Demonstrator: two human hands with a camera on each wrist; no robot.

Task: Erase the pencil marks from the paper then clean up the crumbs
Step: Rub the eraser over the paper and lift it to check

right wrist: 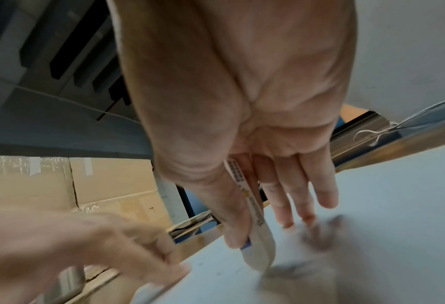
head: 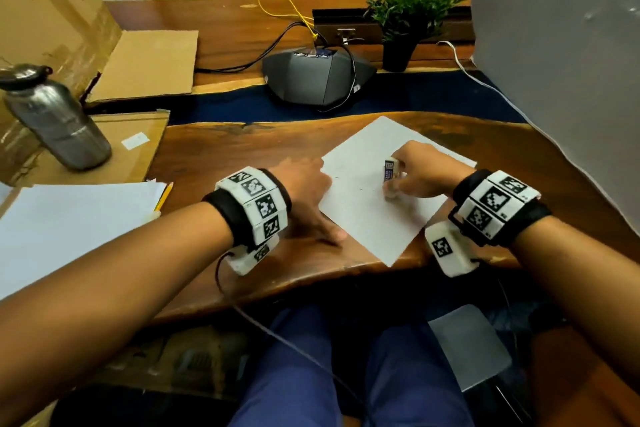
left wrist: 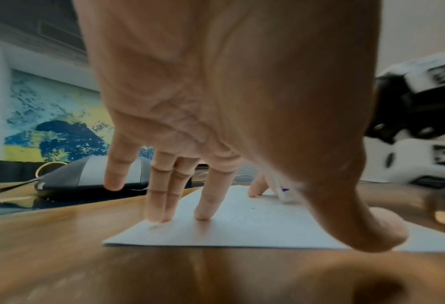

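The right hand pinches an eraser, its tip pressed to the paper below the fingertips.

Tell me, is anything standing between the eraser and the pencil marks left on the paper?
Nothing visible does. The right hand pinches the eraser, its tip already on the paper. The left hand only presses the sheet's left edge.

Place: office or meeting room | Evidence: a conference speakerphone is set on a long wooden table; a stack of paper, a pencil, a potted plant, cardboard boxes and wall art are seen around it.
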